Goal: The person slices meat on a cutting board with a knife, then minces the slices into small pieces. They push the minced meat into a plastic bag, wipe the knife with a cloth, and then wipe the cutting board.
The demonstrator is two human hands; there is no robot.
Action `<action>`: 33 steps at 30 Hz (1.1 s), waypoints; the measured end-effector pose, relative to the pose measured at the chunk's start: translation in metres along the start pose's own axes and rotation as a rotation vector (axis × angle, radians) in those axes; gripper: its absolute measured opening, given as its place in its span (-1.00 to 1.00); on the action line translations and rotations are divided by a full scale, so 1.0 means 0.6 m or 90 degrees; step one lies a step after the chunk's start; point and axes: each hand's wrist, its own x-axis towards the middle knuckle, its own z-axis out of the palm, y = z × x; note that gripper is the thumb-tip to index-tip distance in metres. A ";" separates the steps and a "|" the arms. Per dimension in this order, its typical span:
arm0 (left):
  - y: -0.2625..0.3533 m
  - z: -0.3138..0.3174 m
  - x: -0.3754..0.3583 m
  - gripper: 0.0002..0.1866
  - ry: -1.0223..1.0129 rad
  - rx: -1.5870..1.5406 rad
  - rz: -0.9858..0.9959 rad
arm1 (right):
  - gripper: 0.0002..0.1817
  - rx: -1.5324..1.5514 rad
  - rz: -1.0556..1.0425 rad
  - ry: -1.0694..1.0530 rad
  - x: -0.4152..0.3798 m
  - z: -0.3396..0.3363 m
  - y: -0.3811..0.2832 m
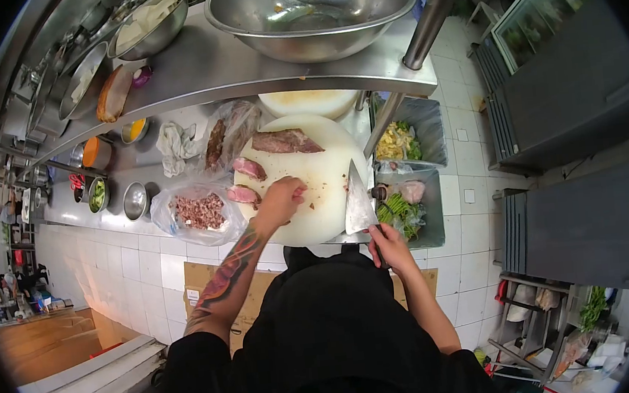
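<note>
Over the lower left part of a round white cutting board [332,225] is my left hand [281,201], its fingers curled together; whether they pinch something small cannot be made out. Two cut pieces of meat, one of them a pink-centred piece [242,195], lie just left of it. A longer browned piece of meat [287,141] rests across the top of the board. My right hand [388,247] is wrapped round the handle of a cleaver-like knife [360,206], whose wide blade points away over the board's right edge. Small crumbs of meat dot the board.
A plastic bag of diced meat [200,212] sits left of the board, with more bagged meat [216,141] beyond. A large steel bowl [315,35] stands on the raised shelf [230,89]. Bins holding greens [402,215] and food scraps [398,143] are at the right.
</note>
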 end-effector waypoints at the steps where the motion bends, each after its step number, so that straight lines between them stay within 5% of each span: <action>1: 0.011 0.012 0.005 -0.64 0.000 0.000 -0.001 | -0.60 -0.012 -0.006 0.001 0.004 0.003 -0.003; 23: 0.053 0.069 0.029 -0.58 0.105 -0.170 0.030 | -0.63 -0.064 0.040 -0.018 0.014 0.089 -0.010; 28: 0.041 0.092 0.014 -0.65 0.154 -0.333 0.001 | -0.67 -0.069 0.004 -0.012 0.000 0.111 -0.017; 33: 0.048 0.010 -0.035 -0.64 0.307 -0.291 0.035 | -0.70 -0.131 0.006 -0.056 -0.010 0.179 -0.092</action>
